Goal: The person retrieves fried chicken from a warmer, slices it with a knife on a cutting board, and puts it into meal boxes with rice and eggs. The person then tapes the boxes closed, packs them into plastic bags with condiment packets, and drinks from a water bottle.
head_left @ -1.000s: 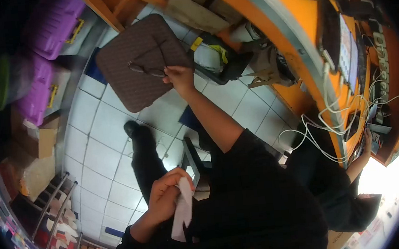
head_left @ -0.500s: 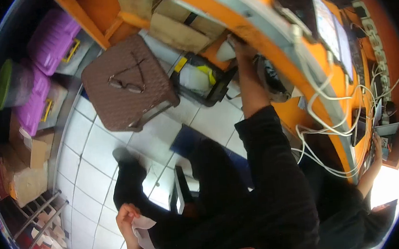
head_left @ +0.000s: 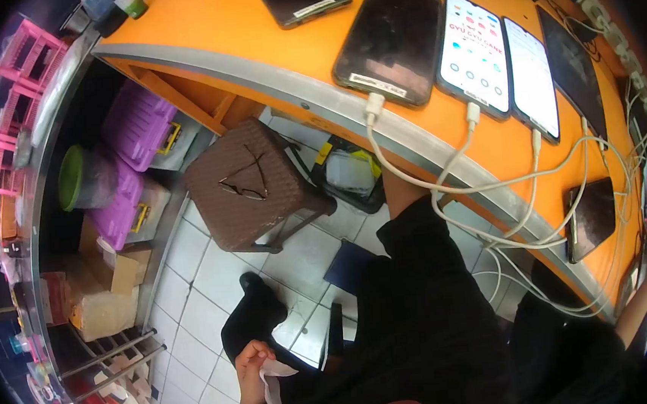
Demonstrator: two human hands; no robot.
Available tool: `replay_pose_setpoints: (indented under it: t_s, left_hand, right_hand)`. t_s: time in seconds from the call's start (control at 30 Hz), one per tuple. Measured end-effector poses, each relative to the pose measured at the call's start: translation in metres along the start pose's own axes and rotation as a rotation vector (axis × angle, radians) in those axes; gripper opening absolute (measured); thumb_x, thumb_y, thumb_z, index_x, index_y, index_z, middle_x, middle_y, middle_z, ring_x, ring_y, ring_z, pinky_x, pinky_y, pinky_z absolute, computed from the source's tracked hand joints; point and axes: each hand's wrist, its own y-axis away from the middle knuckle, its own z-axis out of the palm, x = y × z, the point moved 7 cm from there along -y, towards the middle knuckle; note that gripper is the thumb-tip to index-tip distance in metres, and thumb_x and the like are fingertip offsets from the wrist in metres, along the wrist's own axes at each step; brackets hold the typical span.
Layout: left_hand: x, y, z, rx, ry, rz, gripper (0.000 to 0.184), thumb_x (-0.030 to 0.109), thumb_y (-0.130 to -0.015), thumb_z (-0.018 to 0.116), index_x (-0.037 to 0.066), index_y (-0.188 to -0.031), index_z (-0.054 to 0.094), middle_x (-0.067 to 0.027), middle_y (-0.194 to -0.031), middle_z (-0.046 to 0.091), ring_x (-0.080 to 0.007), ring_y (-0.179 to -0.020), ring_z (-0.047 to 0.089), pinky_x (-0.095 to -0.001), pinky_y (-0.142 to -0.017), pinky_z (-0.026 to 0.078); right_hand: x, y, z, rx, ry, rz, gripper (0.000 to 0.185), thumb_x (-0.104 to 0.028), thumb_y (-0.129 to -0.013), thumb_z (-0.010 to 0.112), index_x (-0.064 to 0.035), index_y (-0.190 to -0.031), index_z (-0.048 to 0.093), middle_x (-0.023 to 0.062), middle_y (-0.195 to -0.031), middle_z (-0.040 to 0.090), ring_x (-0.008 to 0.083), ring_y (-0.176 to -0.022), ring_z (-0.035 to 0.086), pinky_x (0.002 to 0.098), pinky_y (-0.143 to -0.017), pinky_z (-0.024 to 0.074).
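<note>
My left hand (head_left: 252,365) is low in the view, over my lap. Its fingers are closed on a crumpled white tissue (head_left: 274,387) that hangs down. My right arm reaches under the orange counter (head_left: 203,18), and the counter's edge hides my right hand. Nearest to that forearm is a black open bin (head_left: 348,176) with yellow and clear plastic in it. A brown woven stool (head_left: 239,186) stands left of the bin, with a pair of eyeglasses (head_left: 243,190) lying on its seat.
Several phones lie on the counter, among them a lit one (head_left: 473,57) and a dark tablet (head_left: 391,41), with white cables (head_left: 489,187) looping over the edge. Purple-lidded boxes (head_left: 139,129) and cardboard (head_left: 103,303) are at left. A co-worker's arm (head_left: 643,298) is at right.
The view has risen and turned, showing more of the countertop and its phones. My right hand, visible beneath the counter before, is now hidden by it. My left hand still grips the tissue.
</note>
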Motion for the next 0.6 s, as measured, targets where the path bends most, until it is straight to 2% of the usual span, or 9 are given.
replay_pose_setpoints:
  t_s: [0.2, 0.37, 0.43, 0.47, 0.5, 0.57, 0.6]
  left_hand:
    - [0.0, -0.002, -0.011, -0.022, 0.002, 0.01, 0.015, 0.014, -0.084, 0.047, 0.003, -0.075, 0.052, -0.0031, -0.073, 0.053, -0.0094, -0.07, 0.048, -0.0219, -0.065, 0.035]
    - [0.008, -0.012, -0.014, -0.015, -0.018, 0.029, 0.014, 0.012, -0.085, 0.047, 0.003, -0.076, 0.053, -0.0028, -0.073, 0.054, -0.0084, -0.07, 0.047, -0.0216, -0.064, 0.035]
    - [0.015, -0.011, -0.006, -0.054, -0.079, 0.068, 0.015, 0.013, -0.086, 0.047, 0.004, -0.076, 0.053, -0.0025, -0.073, 0.055, -0.0076, -0.068, 0.047, -0.0205, -0.063, 0.034]
    - [0.021, -0.012, 0.001, -0.071, -0.055, 0.105, 0.01, 0.011, -0.086, 0.054, 0.003, -0.08, 0.056, -0.0003, -0.074, 0.055, -0.0068, -0.067, 0.048, -0.0208, -0.06, 0.036]
    - [0.025, -0.013, 0.007, -0.073, -0.053, 0.108, 0.01, 0.011, -0.086, 0.054, 0.003, -0.08, 0.056, -0.0003, -0.074, 0.055, -0.0068, -0.067, 0.048, -0.0208, -0.06, 0.036]
    - [0.046, -0.014, 0.02, -0.04, -0.485, 0.325, 0.011, 0.011, -0.082, 0.065, 0.003, -0.088, 0.06, -0.0012, -0.073, 0.055, -0.0084, -0.067, 0.052, -0.0229, -0.058, 0.039]
    - [0.067, -0.015, 0.034, -0.047, -0.619, 0.494, 0.019, 0.011, -0.079, 0.07, 0.004, -0.094, 0.061, -0.0025, -0.072, 0.055, -0.0106, -0.067, 0.053, -0.0244, -0.058, 0.041]
  right_hand:
    - [0.006, 0.007, 0.004, 0.006, -0.034, -0.017, 0.093, -0.028, -0.051, 0.088, 0.0003, -0.127, 0.044, 0.0181, -0.122, 0.052, 0.0301, -0.11, 0.051, 0.0437, -0.097, 0.0409]
    - [0.016, 0.029, -0.018, 0.0, -0.271, -0.148, 0.093, -0.025, -0.05, 0.089, 0.0001, -0.127, 0.044, 0.0171, -0.12, 0.053, 0.0288, -0.108, 0.055, 0.0427, -0.096, 0.0429]
    - [0.015, 0.064, -0.045, -0.025, -0.412, -0.27, 0.093, -0.025, -0.05, 0.089, 0.0, -0.127, 0.044, 0.0167, -0.119, 0.054, 0.0284, -0.107, 0.056, 0.0422, -0.096, 0.0437]
    - [0.009, 0.084, -0.062, -0.038, -0.484, -0.356, 0.093, -0.024, -0.049, 0.089, 0.0, -0.127, 0.044, 0.0165, -0.119, 0.054, 0.0281, -0.106, 0.056, 0.042, -0.096, 0.0441]
    - [-0.001, 0.107, -0.084, -0.052, -0.543, -0.468, 0.093, -0.024, -0.049, 0.089, -0.0001, -0.127, 0.044, 0.0163, -0.119, 0.055, 0.0279, -0.105, 0.057, 0.0418, -0.096, 0.0445]
    - [-0.031, 0.154, -0.134, -0.066, -0.625, -0.741, 0.095, -0.019, -0.048, 0.088, 0.0004, -0.128, 0.041, 0.0167, -0.119, 0.054, 0.0281, -0.107, 0.057, 0.041, -0.096, 0.0449]
    - [-0.046, 0.176, -0.159, -0.076, -0.666, -0.869, 0.097, -0.015, -0.047, 0.087, 0.001, -0.129, 0.038, 0.0174, -0.119, 0.053, 0.0285, -0.109, 0.057, 0.0403, -0.097, 0.045]
